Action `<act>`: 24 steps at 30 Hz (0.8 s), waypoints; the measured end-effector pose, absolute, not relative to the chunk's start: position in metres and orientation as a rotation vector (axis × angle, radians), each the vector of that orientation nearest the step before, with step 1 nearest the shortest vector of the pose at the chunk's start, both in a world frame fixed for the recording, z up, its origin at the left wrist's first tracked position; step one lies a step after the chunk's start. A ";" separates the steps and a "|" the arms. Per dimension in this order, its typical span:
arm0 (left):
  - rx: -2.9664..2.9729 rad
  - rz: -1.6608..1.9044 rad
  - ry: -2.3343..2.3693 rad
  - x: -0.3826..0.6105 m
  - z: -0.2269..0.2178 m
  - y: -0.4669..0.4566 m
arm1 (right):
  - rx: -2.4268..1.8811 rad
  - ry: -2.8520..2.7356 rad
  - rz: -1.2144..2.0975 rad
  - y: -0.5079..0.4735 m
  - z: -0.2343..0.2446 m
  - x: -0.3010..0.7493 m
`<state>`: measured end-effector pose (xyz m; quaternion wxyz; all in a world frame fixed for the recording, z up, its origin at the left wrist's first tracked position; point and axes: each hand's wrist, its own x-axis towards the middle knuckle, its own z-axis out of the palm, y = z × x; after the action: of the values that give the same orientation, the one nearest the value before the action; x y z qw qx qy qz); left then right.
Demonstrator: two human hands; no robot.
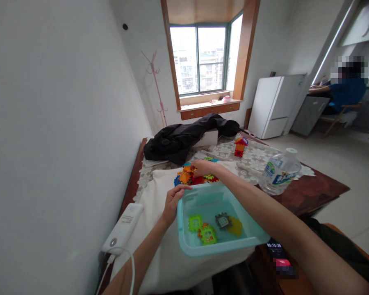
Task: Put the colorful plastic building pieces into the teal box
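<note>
Two grips: left hand [173, 201] clamps basin [223, 248] rim, right hand [203, 167] among blocks [187, 178] unreadable; bottle [279, 172] nearby.

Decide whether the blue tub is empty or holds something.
Not empty: the tub holds several toy pieces, green, grey and yellow, on its bottom.

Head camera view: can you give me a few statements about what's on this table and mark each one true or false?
1. The left hand grips the rim of the pale blue tub. True.
2. The right hand is inside the tub. False: it is on the pile of colourful pieces beyond the tub.
3. The tub holds nothing. False: a few loose pieces lie in it.
4. A black jacket lies at the far end of the table. True.
5. The white power bank lies to the right of the tub. False: it lies to its left, by the wall.
</note>
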<state>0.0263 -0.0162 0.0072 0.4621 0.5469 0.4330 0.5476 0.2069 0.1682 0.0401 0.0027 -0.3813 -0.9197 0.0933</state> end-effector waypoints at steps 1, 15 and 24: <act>1.332 1.336 1.054 0.025 0.007 -0.015 | -1.188 -2.868 0.287 0.170 0.042 0.207; 1.018 1.043 0.780 0.012 0.004 -0.005 | -1.410 -2.667 0.357 0.175 0.049 0.226; 0.959 0.948 0.738 0.006 0.005 0.000 | -1.419 -2.665 0.566 0.178 0.049 0.230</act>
<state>0.0058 0.0003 0.0045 0.7189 0.4339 0.3335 0.4286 0.2299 0.1779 0.0494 0.0349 -0.4617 -0.8670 0.1841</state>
